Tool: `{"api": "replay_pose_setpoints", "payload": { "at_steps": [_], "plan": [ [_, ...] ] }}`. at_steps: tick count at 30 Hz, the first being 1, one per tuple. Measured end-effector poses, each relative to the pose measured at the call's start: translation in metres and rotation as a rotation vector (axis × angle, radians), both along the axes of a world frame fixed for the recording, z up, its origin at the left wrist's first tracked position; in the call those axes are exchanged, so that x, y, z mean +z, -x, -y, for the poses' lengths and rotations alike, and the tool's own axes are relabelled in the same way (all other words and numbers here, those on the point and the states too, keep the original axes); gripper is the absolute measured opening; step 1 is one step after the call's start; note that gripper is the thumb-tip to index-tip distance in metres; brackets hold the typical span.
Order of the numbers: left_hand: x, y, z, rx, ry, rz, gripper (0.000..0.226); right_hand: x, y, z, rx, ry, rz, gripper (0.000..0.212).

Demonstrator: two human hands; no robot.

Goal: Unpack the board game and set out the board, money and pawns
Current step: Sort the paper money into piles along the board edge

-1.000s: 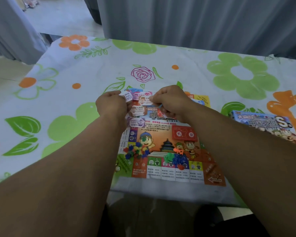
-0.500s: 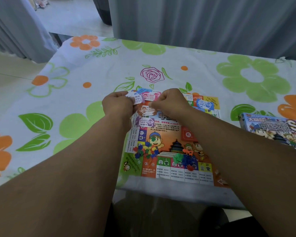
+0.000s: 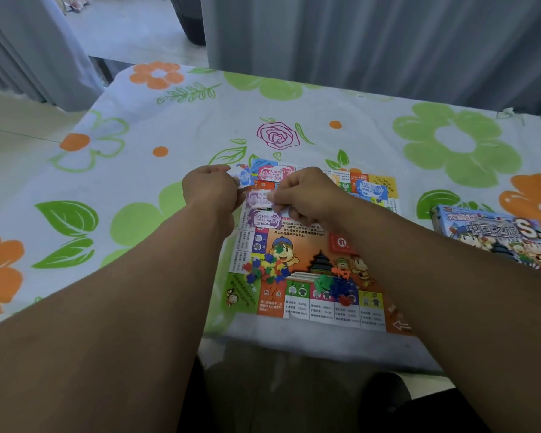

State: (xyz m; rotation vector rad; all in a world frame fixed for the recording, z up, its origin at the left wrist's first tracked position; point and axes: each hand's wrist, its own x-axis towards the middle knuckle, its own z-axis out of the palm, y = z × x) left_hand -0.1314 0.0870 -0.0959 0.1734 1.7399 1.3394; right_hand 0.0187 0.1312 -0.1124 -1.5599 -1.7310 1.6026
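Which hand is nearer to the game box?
Right. The right hand, over the board, has the game box off to its right; the left hand, holding money notes, is farther left.

Left hand (image 3: pixel 211 190) and right hand (image 3: pixel 306 195) pinch money notes (image 3: pixel 258 199) over the board (image 3: pixel 310 254).

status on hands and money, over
Left hand, right hand both pinching notes over board. Pawns heaped on its near side. Box off right, nothing blocking.

purple note (image 3: pixel 258 199) blurred, game box (image 3: pixel 494 235) cut off
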Motion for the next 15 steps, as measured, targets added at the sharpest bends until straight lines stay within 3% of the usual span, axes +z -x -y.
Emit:
{"api": "replay_pose_setpoints", "payload": {
  "at_steps": [11,15],
  "plan": [
    [0.0023,0.0005,0.0017,-0.031,0.020,0.029,0.016,-0.0005,-0.0061,0.0044,0.030,-0.046,0.184,0.032],
    [0.0030,-0.0027,0.0022,-0.080,0.011,0.035,0.020,0.0017,0.0008,0.0031,-0.050,-0.083,0.036,0.033]
  ]
}}
